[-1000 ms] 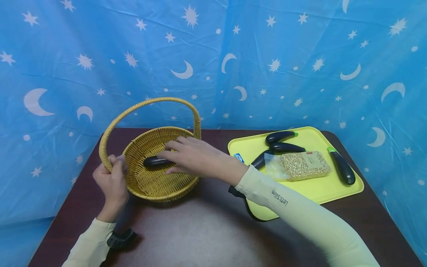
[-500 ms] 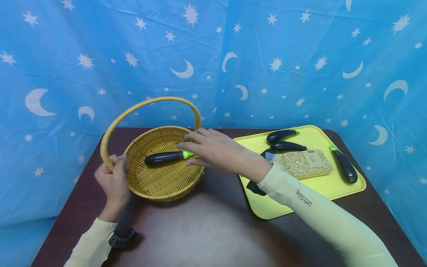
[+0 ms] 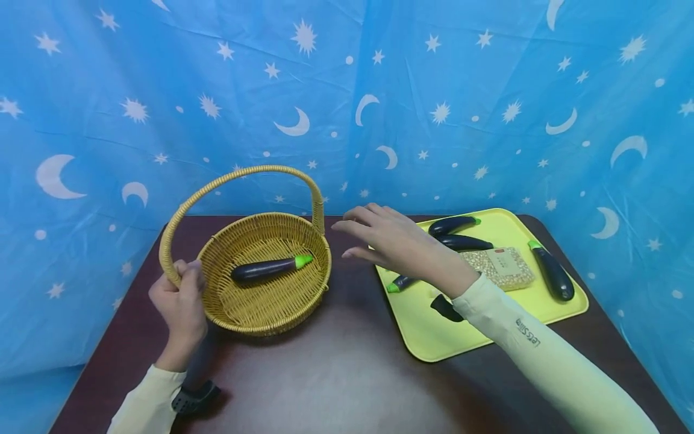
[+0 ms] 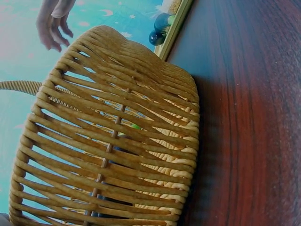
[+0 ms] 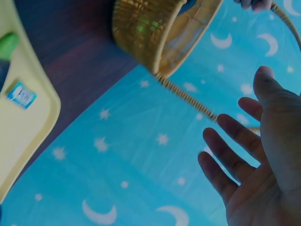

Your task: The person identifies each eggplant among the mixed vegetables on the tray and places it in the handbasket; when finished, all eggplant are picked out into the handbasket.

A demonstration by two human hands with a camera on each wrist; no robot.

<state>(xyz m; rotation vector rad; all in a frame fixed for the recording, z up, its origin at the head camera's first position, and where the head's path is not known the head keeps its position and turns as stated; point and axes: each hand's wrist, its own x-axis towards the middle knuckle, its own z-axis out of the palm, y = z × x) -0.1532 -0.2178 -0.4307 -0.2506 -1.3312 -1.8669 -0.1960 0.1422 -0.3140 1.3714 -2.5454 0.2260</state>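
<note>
My left hand (image 3: 181,301) grips the arched handle of a yellow wicker basket (image 3: 265,328) near its left base. An eggplant (image 3: 265,270) with a bright green stem end lies on the basket's floor. Between the basket and a yellow tray (image 3: 434,343), my right hand (image 3: 398,241) hovers with relaxed, spread fingers and holds nothing; the right wrist view shows its bare palm (image 5: 263,174). On the tray lie several more eggplants, one of them (image 3: 552,272) at the right side. A clear bag of pale kernels (image 3: 501,267) lies among them, partly hidden by the right forearm.
A small blue-and-white packet (image 5: 21,94) lies on the tray in the right wrist view. The dark wooden table (image 3: 325,386) ends at a blue curtain (image 3: 347,108) with moons and stars.
My right hand has left the eggplant in the basket and moved right, out over the tray's near left side. The left hand has kept its grip on the handle.
</note>
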